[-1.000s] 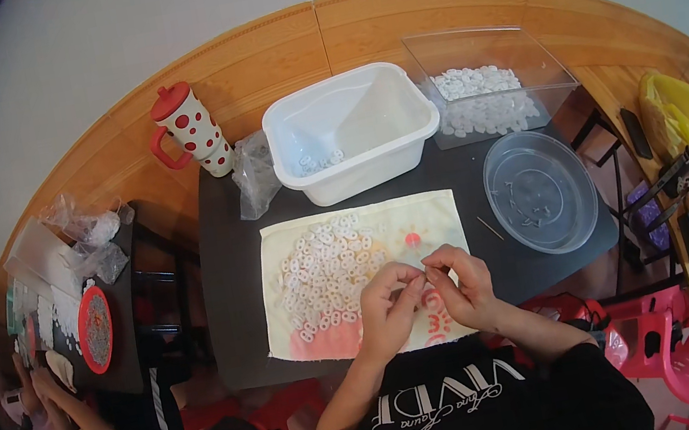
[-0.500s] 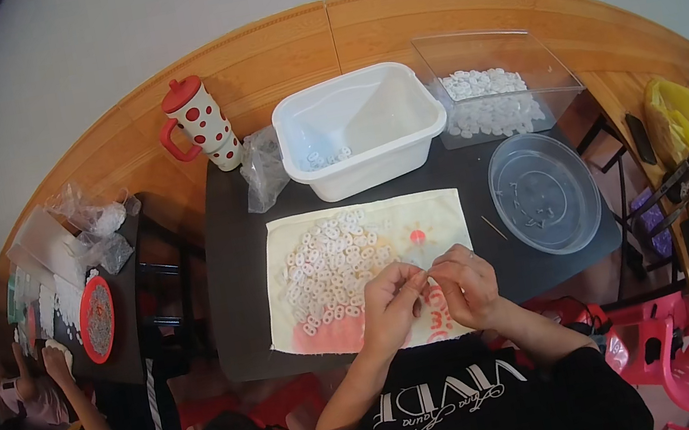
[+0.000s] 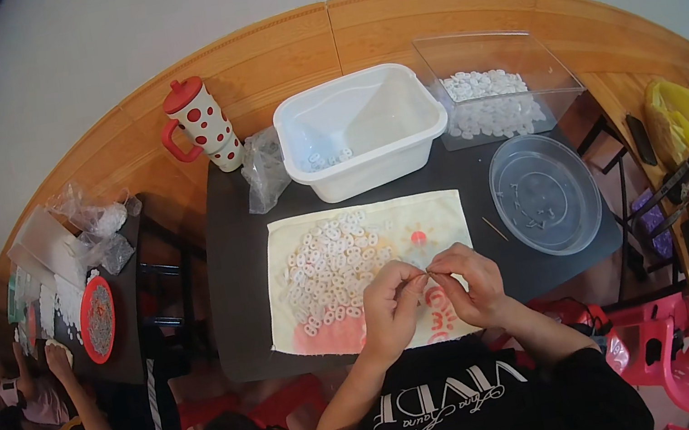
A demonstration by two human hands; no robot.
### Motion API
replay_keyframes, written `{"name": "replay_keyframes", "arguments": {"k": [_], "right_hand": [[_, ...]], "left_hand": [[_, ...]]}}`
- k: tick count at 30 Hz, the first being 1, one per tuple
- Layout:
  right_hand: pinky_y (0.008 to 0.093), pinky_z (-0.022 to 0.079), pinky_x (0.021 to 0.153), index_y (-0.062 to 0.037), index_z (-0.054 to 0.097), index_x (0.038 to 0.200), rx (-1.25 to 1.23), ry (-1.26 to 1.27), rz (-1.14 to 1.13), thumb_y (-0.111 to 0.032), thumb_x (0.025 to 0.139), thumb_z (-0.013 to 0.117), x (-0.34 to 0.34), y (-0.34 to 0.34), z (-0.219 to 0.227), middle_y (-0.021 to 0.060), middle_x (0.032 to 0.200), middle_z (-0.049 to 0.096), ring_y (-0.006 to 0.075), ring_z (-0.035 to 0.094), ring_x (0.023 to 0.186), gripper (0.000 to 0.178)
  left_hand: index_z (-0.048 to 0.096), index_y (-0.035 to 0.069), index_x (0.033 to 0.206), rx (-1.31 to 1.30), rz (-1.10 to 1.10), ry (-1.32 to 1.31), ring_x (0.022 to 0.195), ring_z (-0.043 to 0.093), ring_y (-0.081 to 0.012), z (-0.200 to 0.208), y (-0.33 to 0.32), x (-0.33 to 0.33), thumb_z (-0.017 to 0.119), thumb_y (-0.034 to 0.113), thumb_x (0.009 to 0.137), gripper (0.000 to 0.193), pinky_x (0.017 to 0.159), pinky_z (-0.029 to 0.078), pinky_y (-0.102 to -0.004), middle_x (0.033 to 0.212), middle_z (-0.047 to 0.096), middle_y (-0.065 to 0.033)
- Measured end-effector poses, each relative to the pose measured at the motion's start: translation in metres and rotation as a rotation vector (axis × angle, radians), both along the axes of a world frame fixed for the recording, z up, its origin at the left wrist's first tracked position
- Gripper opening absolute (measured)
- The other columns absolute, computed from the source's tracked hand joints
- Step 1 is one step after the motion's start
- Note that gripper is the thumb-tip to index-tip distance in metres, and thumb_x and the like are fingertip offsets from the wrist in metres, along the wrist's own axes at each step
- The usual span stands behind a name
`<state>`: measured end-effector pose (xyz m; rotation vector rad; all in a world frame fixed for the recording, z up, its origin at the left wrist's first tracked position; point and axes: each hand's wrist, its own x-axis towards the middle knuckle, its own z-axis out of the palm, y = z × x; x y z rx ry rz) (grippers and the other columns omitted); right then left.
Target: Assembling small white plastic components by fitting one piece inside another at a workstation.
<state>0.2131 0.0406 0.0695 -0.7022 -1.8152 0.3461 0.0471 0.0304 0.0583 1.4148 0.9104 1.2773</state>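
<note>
My left hand [image 3: 392,303] and my right hand [image 3: 470,285] meet fingertip to fingertip over the right part of a pale yellow cloth [image 3: 440,207]. Both are closed in a pinch, and whatever sits between the fingertips is too small to make out. Left of them, many small whitish pieces with two holes [image 3: 330,263] lie spread on the cloth. A red round print shows on the cloth just beyond my fingers. To the right stands a round clear plastic dish [image 3: 586,200] with a few small thin bits in it; a thin stick [image 3: 494,229] rests beside it.
At the back are a white basin [image 3: 369,169] with some pieces inside, a clear box [image 3: 497,110] of white pieces, a plastic bag [image 3: 265,169] and a spotted tumbler [image 3: 205,129]. At the left table [image 3: 128,345], another person's arm [image 3: 90,416] is near a red bowl [image 3: 85,321].
My fingertips have shifted slightly while staying together in a pinch. The other person's hand at the left has moved a little. The things on the table keep their places.
</note>
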Motion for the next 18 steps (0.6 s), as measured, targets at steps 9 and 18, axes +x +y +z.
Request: {"name": "replay_keyframes", "arguments": {"k": [9,18], "right_hand": [[0.0317,0.048,0.061,0.0005,0.059,0.096,-0.082,0.069,0.088,0.016,0.076,0.063,0.004,-0.001,0.000,0.0130,0.085,0.063,0.0272,0.063,0.071,0.026],[0.0301,0.048,0.060,0.0007,0.058,0.092,-0.178,0.123,0.088,0.014,0.077,0.063,0.005,-0.001,0.002,0.0126,0.085,0.062,0.0242,0.062,0.068,0.020]], "left_hand": [[0.063,-0.002,0.094,0.340,0.140,0.232,0.076,0.061,-0.0230,0.015,0.002,0.000,0.065,-0.003,0.085,0.009,0.065,0.049,-0.0307,0.086,0.062,-0.0128],[0.063,-0.001,0.091,0.477,0.148,0.311,0.073,0.060,-0.0275,0.011,0.003,0.003,0.067,-0.005,0.082,0.011,0.061,0.048,-0.0333,0.087,0.061,-0.0147]]}}
